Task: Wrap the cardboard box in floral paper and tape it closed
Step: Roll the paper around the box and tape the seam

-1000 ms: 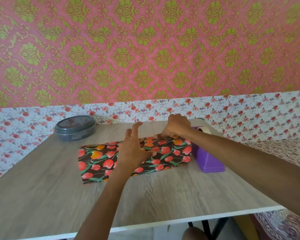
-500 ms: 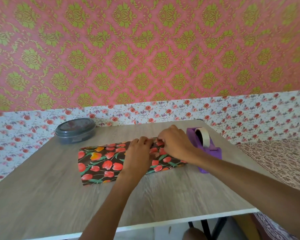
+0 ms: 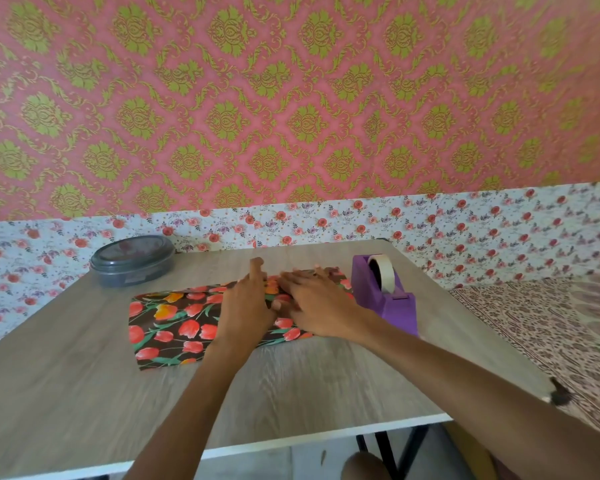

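Black wrapping paper printed with red and orange tulips covers the flat cardboard box, which lies toward the far side of the grey wood-grain table. A second ago the left hand hovered above it with fingers spread, and the right hand was curled at the far edge. Now both rest flat on the parcel's right half.

The left hand points straight fingers away from the person. The right hand, slightly blurred, lays straight fingers across the top, touching the left. Neither holds anything. They seem to be smoothing down a seam or tape, though no tape strip can be made out.

A purple plastic tape dispenser with a pale tape roll stands just beside the parcel's right end, crowding the right wrist. A round grey lidded container sits well apart at the far left.
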`<state>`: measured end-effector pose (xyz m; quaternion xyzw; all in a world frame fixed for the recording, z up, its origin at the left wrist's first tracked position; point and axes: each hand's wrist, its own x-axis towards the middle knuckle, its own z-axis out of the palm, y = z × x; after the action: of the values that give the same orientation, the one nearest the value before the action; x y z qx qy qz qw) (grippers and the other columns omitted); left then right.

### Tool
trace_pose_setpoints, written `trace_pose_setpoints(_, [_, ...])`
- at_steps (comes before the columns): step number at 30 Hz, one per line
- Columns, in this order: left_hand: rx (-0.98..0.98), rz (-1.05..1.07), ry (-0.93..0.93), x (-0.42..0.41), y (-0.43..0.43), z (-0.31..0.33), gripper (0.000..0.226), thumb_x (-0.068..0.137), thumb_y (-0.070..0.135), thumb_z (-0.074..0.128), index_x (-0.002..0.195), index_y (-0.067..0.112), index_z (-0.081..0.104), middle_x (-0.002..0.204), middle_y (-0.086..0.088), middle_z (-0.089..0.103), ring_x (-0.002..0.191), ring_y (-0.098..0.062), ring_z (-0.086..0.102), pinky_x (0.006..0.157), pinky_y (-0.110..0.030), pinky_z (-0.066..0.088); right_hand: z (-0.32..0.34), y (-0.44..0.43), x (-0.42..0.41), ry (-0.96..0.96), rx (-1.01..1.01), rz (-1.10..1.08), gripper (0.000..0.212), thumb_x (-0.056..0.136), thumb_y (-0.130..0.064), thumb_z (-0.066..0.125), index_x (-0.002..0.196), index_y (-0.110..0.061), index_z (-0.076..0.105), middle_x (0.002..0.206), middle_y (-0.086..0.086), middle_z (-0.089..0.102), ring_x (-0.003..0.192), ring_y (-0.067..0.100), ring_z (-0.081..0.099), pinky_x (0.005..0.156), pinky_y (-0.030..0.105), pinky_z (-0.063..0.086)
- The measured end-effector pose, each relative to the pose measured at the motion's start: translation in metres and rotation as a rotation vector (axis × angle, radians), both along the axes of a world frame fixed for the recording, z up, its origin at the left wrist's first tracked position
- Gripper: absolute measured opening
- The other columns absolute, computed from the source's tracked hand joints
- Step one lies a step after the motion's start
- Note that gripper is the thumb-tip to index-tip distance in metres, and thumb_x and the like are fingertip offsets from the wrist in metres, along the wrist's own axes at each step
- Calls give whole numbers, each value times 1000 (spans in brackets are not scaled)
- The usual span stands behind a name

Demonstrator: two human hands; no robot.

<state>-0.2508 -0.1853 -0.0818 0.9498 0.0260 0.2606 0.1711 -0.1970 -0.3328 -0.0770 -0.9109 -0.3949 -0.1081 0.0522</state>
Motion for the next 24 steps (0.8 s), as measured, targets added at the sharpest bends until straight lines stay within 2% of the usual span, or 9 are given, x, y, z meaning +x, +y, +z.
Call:
trace_pose_setpoints(4, [14, 5, -2, -1, 2, -2, 75, 82, 34, 76, 138, 15, 30, 124, -2, 66, 99, -23, 69, 79, -31, 53, -3, -6, 1, -177, 8, -11, 58, 101, -53, 28, 139, -16, 52, 143, 2, 56, 134, 21, 48, 119, 50, 15])
trace_pose_setpoints(6, [56, 5, -18, -3, 1, -4, 73, 82, 36, 76, 137, 15, 33, 115, -2, 70, 94, -22, 70, 72, -26, 49, 0, -2, -3, -195, 8, -50, 78, 97, -63, 5, 134, -17, 56, 137, 2, 60, 131, 21, 51, 120, 52, 17])
trace_pose_setpoints(8, [91, -4, -39, -5, 1, -6, 68, 83, 36, 75, 134, 14, 38, 113, -2, 70, 96, -22, 69, 69, -24, 46, 1, 3, -3, -164, 32, -40, 94, 89, -66, -14, 138, -19, 52, 140, 1, 57, 135, 24, 46, 119, 56, 16])
trace_pose_setpoints(12, [90, -7, -49, -7, 1, -7, 62, 83, 36, 75, 131, 15, 41, 113, -3, 69, 97, -22, 69, 70, -24, 46, -3, -1, -2, -174, 47, -90, 98, 85, -66, -20, 142, -23, 48, 146, -2, 52, 143, 27, 35, 119, 57, 12])
trace_pose_setpoints(15, [92, -17, -40, -7, 0, -6, 65, 82, 38, 76, 131, 16, 39, 114, -2, 68, 96, -22, 68, 69, -23, 42, -5, -9, -11, -273, 26, -163, 102, 85, -67, -21, 132, -27, 60, 135, -3, 62, 133, 27, 48, 117, 57, 16])
trace_pose_setpoints(18, [85, -27, -25, -9, -3, -6, 67, 81, 41, 77, 131, 18, 39, 114, -1, 68, 97, -22, 68, 70, -24, 43, 4, -15, -20, -288, 29, -244, 99, 89, -70, -13, 111, -25, 72, 111, 0, 73, 117, 26, 58, 115, 57, 23])
trace_pose_setpoints(21, [92, -25, -13, -10, -4, -4, 65, 81, 43, 75, 130, 20, 39, 114, 0, 67, 97, -22, 67, 73, -26, 48, 10, -25, -19, -243, 85, -282, 72, 100, -62, 17, 100, -18, 74, 93, 9, 72, 107, 28, 59, 110, 52, 32])
trace_pose_setpoints(23, [113, -43, 24, -10, -5, -2, 61, 84, 41, 73, 131, 21, 40, 118, -1, 64, 104, -23, 63, 82, -31, 49, 13, -40, -18, -217, 156, -228, 52, 101, -53, 33, 98, -22, 74, 83, 5, 68, 99, 25, 58, 96, 41, 41])
trace_pose_setpoints(24, [147, -43, 54, -12, -7, 0, 60, 85, 40, 72, 133, 21, 41, 123, -1, 62, 110, -24, 60, 93, -34, 47, 15, -48, -19, -187, 233, -196, 38, 101, -45, 43, 95, -23, 74, 79, 0, 65, 94, 22, 59, 84, 34, 43])
